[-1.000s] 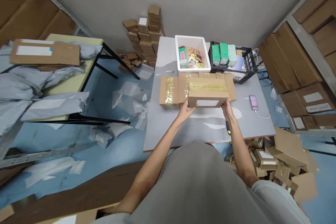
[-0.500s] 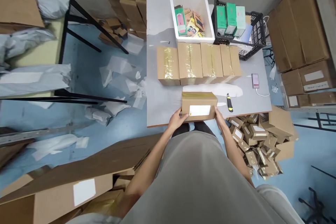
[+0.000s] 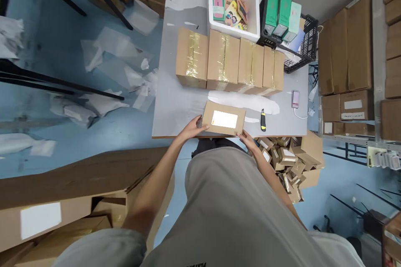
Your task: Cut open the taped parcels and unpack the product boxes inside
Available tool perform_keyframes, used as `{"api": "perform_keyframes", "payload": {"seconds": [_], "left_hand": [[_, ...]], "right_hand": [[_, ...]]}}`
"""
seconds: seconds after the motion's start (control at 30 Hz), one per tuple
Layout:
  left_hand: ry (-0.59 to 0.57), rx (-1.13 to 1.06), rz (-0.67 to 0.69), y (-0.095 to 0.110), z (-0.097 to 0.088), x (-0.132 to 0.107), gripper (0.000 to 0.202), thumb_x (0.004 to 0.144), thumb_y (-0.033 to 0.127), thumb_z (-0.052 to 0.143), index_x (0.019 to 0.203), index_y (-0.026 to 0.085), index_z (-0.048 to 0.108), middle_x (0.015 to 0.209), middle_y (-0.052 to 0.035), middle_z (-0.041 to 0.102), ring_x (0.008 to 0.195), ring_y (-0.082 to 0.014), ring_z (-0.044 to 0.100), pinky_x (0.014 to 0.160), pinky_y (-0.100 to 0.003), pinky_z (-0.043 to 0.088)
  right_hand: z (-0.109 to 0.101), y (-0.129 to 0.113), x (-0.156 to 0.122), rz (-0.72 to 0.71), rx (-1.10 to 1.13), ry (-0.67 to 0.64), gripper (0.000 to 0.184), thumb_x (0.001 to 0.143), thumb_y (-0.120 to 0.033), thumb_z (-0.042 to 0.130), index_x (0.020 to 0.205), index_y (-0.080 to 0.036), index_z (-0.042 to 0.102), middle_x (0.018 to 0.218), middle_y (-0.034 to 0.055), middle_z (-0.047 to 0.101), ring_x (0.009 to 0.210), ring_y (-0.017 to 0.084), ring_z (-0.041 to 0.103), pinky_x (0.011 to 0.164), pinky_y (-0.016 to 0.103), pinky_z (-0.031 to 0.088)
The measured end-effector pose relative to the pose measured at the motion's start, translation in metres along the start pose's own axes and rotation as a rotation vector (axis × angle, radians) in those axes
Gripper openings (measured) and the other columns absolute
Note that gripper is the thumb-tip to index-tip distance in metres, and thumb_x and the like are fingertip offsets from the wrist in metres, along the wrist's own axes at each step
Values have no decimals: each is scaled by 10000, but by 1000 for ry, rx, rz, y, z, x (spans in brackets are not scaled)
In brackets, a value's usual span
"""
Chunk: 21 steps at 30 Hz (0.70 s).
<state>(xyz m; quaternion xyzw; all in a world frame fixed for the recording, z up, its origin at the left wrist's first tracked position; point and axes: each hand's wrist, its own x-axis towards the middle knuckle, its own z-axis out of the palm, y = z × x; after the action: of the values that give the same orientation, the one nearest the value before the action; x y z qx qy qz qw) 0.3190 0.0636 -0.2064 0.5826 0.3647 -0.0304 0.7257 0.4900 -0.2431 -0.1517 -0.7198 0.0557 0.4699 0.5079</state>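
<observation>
smooth, rectangular brown cardboard box (image 3: 223,117) w/ a white paper label (image 3: 224,119) sits btwn the hands, at the near edge of the flat grey counter (image 3: 184,106); can't tell if it rests there or is a bit lifted. long axis runs l-to-r, r end slightly nearer the person. both hands abt equally close: l hand (image 3: 191,128) grips the l end, thumb over the labelled face; r hand (image 3: 247,139) has its fingers on the near r corner, gripping it. black-and-yellow cutter (image 3: 263,120) lies just r; beyond, four taped brown cartons (image 3: 223,60) in a row, tape shiny, wrinkled.
</observation>
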Motion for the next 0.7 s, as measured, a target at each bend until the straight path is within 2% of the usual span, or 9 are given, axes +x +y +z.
{"api": "perform_keyframes", "payload": {"seconds": [0.1, 0.17, 0.23, 0.37, 0.47, 0.53, 0.6, 0.63, 0.7], "left_hand": [[1, -25, 5, -6, 13, -16, 1194, 556, 473, 1089, 1606, 158, 614, 1708, -212, 626, 1573, -409, 622, 1341, -515, 500], [39, -1, 9, -9, 23, -24, 1214, 546, 470, 1096, 1612, 164, 601, 1695, -211, 638, 1569, -412, 627, 1365, -539, 474], [94, 29, -2, -9, 31, -29, 1215, 568, 476, 1092, 1625, 157, 585, 1682, -218, 647, 1567, -412, 628, 1374, -556, 461], [167, 73, -13, 1, 43, -36, 1129, 702, 490, 1028, 1663, 136, 553, 1696, -236, 625, 1576, -391, 622, 1333, -531, 505], [235, 148, 35, 17, 47, -44, 802, 895, 537, 876, 1569, 157, 666, 1533, -173, 754, 1403, -335, 730, 1219, -460, 588], [311, 251, 79, 29, 48, -50, 641, 1006, 584, 747, 1493, 166, 739, 1342, -125, 829, 1214, -295, 776, 1117, -395, 612], [396, 367, 103, 40, 48, -53, 596, 1078, 630, 646, 1443, 179, 785, 1208, -98, 847, 1065, -267, 769, 1035, -347, 594], [427, 413, 100, 44, 48, -52, 595, 1096, 647, 621, 1426, 185, 800, 1170, -93, 847, 1020, -263, 760, 1009, -337, 579], [453, 473, 65, 49, 50, -48, 586, 1106, 661, 619, 1393, 193, 827, 1126, -96, 850, 990, -273, 748, 979, -334, 553]], "right_hand": [[-5, 2, 5, -81, -28, -112, 996, 611, -519, 1066, 1521, -274, 742, 1638, 67, 718, 1641, 359, 561, 1446, 551, 335], [-8, 1, 8, -120, -62, -174, 1003, 600, -508, 1066, 1517, -253, 748, 1629, 67, 724, 1620, 374, 577, 1433, 559, 360], [-11, -2, 12, -151, -90, -177, 948, 613, -536, 1053, 1472, -243, 778, 1614, 70, 734, 1607, 399, 579, 1418, 588, 377], [-22, -18, 20, -258, -123, -53, 822, 646, -642, 1032, 1350, -264, 841, 1601, 63, 738, 1613, 411, 547, 1409, 576, 392], [-29, -38, 19, -375, -148, 18, 727, 792, -757, 923, 1313, -253, 858, 1519, 90, 764, 1497, 375, 633, 1326, 519, 510], [-32, -53, 16, -450, -226, 81, 710, 906, -811, 805, 1312, -232, 865, 1385, 120, 788, 1356, 348, 699, 1231, 483, 584], [-34, -66, 15, -505, -350, 154, 724, 980, -846, 700, 1311, -225, 868, 1227, 126, 792, 1227, 328, 722, 1144, 457, 610], [-34, -70, 16, -522, -416, 181, 732, 1004, -865, 651, 1278, -224, 875, 1145, 120, 786, 1166, 319, 723, 1108, 447, 609], [-34, -74, 24, -526, -540, 200, 774, 1024, -918, 548, 1100, -224, 882, 974, 100, 755, 1037, 302, 709, 1040, 425, 592]]}}
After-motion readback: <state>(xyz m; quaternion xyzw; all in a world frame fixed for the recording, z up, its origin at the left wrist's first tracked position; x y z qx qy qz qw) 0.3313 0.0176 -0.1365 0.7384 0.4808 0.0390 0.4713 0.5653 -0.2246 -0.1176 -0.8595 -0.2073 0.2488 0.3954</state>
